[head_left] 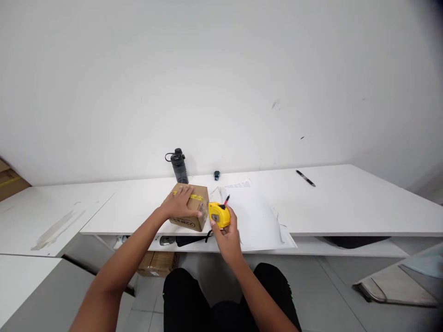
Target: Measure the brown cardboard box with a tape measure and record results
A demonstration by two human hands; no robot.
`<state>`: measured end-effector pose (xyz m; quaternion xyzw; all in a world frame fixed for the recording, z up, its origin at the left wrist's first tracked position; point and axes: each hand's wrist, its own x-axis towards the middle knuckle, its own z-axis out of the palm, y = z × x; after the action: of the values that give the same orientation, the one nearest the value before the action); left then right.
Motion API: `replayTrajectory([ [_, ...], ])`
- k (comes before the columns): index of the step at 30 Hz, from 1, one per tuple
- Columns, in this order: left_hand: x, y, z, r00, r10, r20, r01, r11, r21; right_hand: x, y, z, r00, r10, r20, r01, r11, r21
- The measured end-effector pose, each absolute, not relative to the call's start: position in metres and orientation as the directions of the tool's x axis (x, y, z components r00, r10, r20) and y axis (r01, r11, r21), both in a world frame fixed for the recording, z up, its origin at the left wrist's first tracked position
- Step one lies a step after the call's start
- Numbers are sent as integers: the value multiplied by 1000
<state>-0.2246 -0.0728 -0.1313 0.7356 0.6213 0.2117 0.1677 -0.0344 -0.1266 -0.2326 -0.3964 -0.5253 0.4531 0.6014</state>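
A small brown cardboard box with dark printing on its front stands near the front edge of the white desk. My left hand grips it from the left, fingers spread over the top and thumb along the front. Across the box top runs a yellow strip; whether it is packing tape or a measuring blade I cannot tell. Just right of the box, my right hand is closed around a yellow tape measure, held close to the box's right side. A pink-and-black pen shows behind the tape measure.
White paper sheets lie right of my hands, overhanging the desk edge. A dark water bottle and a small dark object stand behind. Farther right lies a black pen. Under the desk are a shelf and another carton.
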Motion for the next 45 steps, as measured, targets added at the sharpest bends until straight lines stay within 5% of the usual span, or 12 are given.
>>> replayTrajectory([
  [3, -257, -77, -135, 84, 994, 72, 788, -111, 606, -32, -125, -234, 47, 988, 150, -260, 157, -953],
  [8, -314, -80, -125, -109, 994, 32, 418, 17, 908, -27, -127, -231, 77, 997, 11, -352, 38, -935],
  [13, -346, -93, -142, -184, 983, -2, 183, 37, 982, -32, -122, -226, 75, 997, -31, -372, -1, -928],
  [18, -331, -117, -166, -18, 980, -199, 187, 199, 962, -45, -115, -211, -8, 978, 209, -397, 188, -898],
  [24, -277, -144, -131, -300, 846, 440, 631, -169, 757, -54, -111, -202, -160, 837, 523, -224, 485, -845],
  [29, -230, -165, -97, -42, 993, 112, 348, -91, 933, -55, -113, -206, -174, 699, 694, -179, 671, -720],
  [33, -225, -167, -96, 98, 994, 44, 227, -65, 972, -46, -116, -202, -251, 649, 718, -113, 717, -688],
  [41, -241, -155, -107, 103, 993, -62, 217, 39, 975, -25, -110, -198, -418, 544, 728, -22, 795, -606],
  [45, -273, -137, -108, -78, 997, 7, 260, 14, 965, -5, -86, -203, -344, 672, 656, 82, 717, -692],
])
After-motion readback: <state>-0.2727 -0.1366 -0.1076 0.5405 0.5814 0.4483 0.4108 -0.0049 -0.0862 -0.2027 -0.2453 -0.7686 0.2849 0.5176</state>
